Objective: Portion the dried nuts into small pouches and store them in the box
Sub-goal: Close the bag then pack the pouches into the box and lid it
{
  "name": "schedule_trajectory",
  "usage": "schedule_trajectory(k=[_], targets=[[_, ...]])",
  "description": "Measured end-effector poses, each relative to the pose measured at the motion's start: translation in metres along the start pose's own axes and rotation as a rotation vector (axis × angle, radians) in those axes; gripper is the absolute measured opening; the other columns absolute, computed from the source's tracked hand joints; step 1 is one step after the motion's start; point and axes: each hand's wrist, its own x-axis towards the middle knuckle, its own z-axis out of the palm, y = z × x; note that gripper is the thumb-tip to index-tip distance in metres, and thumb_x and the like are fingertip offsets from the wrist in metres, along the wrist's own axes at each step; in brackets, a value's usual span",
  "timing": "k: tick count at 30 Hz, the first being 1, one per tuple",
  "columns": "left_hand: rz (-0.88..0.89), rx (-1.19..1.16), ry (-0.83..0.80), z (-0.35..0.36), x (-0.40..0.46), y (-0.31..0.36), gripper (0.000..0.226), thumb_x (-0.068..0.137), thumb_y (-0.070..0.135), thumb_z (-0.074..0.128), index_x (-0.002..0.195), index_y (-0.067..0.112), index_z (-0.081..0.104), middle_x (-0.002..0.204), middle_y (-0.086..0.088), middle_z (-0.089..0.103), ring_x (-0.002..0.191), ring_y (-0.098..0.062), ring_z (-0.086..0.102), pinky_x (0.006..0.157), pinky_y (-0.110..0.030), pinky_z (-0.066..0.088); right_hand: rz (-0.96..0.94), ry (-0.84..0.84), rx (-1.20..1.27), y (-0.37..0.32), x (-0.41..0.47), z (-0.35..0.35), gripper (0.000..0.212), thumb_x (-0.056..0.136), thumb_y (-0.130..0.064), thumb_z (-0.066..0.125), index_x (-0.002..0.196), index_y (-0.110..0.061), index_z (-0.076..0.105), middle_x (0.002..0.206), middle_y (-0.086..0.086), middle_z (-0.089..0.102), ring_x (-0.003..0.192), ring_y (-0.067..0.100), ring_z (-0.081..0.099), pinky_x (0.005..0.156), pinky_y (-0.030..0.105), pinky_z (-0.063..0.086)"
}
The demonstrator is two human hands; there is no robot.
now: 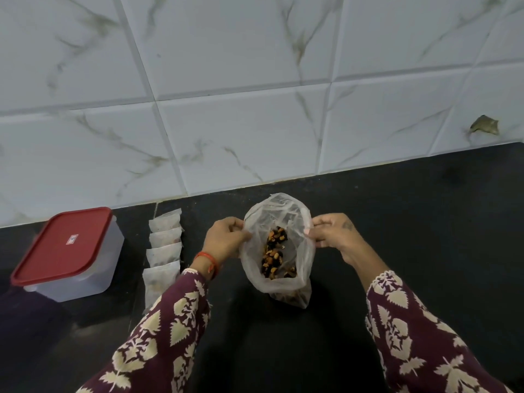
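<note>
Hands hold a clear plastic bag (279,245) open on the black surface (411,222): the left hand (225,236) pinches its left rim and the right hand (334,234) pinches its right rim, fingers curled on the film. Dried nuts (275,255) lie inside the bag. Left of it, four small pouches (163,251) lie in an overlapping row, and beyond them stands the box (71,253) with its red lid (61,245) on.

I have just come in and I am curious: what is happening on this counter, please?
A person is holding a thin plastic bag open on the black counter, the left hand and right hand each pinching one side of its mouth. Mixed nuts lie inside. Four small pouches lie in a row to the left, next to a box with its red lid on.
</note>
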Motion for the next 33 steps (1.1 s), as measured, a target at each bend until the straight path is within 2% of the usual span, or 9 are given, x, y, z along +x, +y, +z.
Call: schedule_trajectory(k=[5, 9, 12, 14, 19, 22, 25, 30, 33], targets=[[0.205, 0.302, 0.422, 0.007, -0.008, -0.006, 0.010, 0.083, 0.020, 0.066, 0.080, 0.016, 0.057, 0.082, -0.001, 0.059, 0.079, -0.018, 0.056, 0.068, -0.026, 0.038, -0.155, 0.330, -0.327, 0.009, -0.002, 0.011, 0.013, 0.073, -0.018, 0.074, 0.081, -0.015, 0.065, 0.081, 0.000, 0.065, 0.079, 0.018, 0.063, 0.073, 0.037, 0.054], [0.067, 0.377, 0.290, 0.000, -0.012, -0.017, 0.036, 0.083, 0.042, 0.066, 0.102, 0.015, 0.051, 0.101, -0.002, 0.055, 0.088, -0.020, 0.056, 0.074, -0.031, 0.046, 0.096, 0.025, -0.099, 0.007, -0.017, 0.000, 0.017, 0.082, -0.018, 0.070, 0.099, -0.017, 0.065, 0.098, 0.001, 0.068, 0.094, 0.016, 0.063, 0.082, 0.036, 0.054], [-0.188, -0.073, -0.057, -0.008, -0.022, -0.018, 0.021, 0.089, 0.020, 0.062, 0.105, 0.011, 0.052, 0.101, -0.009, 0.063, 0.088, -0.022, 0.065, 0.073, -0.038, 0.057, 0.191, -0.141, 0.094, 0.013, -0.029, -0.005, 0.022, 0.083, -0.005, 0.069, 0.105, -0.007, 0.066, 0.096, 0.011, 0.072, 0.088, 0.021, 0.070, 0.075, 0.034, 0.058], [-0.225, -0.285, -0.155, -0.007, -0.030, -0.019, 0.011, 0.088, 0.004, 0.061, 0.098, 0.006, 0.056, 0.090, -0.014, 0.067, 0.075, -0.020, 0.069, 0.068, -0.036, 0.060, 0.145, -0.089, 0.112, 0.020, -0.033, 0.000, 0.022, 0.079, 0.000, 0.072, 0.100, -0.001, 0.066, 0.088, 0.012, 0.072, 0.076, 0.019, 0.070, 0.066, 0.029, 0.059], [0.012, 0.016, 0.228, 0.011, -0.038, -0.020, 0.013, 0.082, 0.011, 0.066, 0.080, 0.012, 0.053, 0.067, -0.005, 0.066, 0.052, -0.013, 0.067, 0.066, -0.036, 0.060, 0.013, 0.279, -0.219, 0.020, -0.037, 0.016, 0.015, 0.074, -0.013, 0.075, 0.079, -0.012, 0.061, 0.077, 0.004, 0.065, 0.063, 0.014, 0.063, 0.059, 0.030, 0.055], [-0.021, 0.002, 0.106, 0.013, -0.042, -0.021, 0.021, 0.084, 0.024, 0.067, 0.096, 0.016, 0.051, 0.090, -0.004, 0.064, 0.079, -0.020, 0.068, 0.074, -0.041, 0.058, 0.156, 0.097, -0.122, 0.020, -0.044, 0.010, 0.020, 0.077, -0.018, 0.076, 0.091, -0.014, 0.062, 0.096, 0.003, 0.064, 0.091, 0.018, 0.062, 0.071, 0.033, 0.056], [-0.198, -0.371, -0.172, 0.011, -0.051, -0.021, 0.030, 0.084, 0.007, 0.066, 0.104, 0.018, 0.048, 0.109, -0.008, 0.059, 0.094, -0.024, 0.064, 0.068, -0.036, 0.058, 0.291, -0.134, 0.135, 0.023, -0.054, 0.002, 0.030, 0.077, -0.003, 0.074, 0.105, -0.003, 0.065, 0.100, 0.014, 0.070, 0.094, 0.026, 0.068, 0.072, 0.034, 0.058], [-0.133, -0.291, 0.100, 0.025, -0.054, -0.024, 0.028, 0.079, -0.002, 0.067, 0.094, 0.014, 0.050, 0.101, -0.011, 0.058, 0.072, -0.020, 0.065, 0.048, -0.021, 0.053, 0.244, 0.121, 0.126, 0.027, -0.060, 0.012, 0.011, 0.076, 0.006, 0.068, 0.082, -0.002, 0.064, 0.069, 0.011, 0.066, 0.055, 0.013, 0.060, 0.049, 0.021, 0.051], [-0.080, -0.169, 0.119, 0.025, -0.054, -0.020, 0.027, 0.081, 0.016, 0.071, 0.097, 0.015, 0.049, 0.096, -0.006, 0.058, 0.070, -0.017, 0.064, 0.048, -0.021, 0.052, 0.255, 0.125, 0.066, 0.021, -0.061, 0.009, 0.009, 0.079, -0.005, 0.069, 0.082, -0.007, 0.061, 0.072, 0.008, 0.063, 0.059, 0.013, 0.059, 0.053, 0.023, 0.052]])
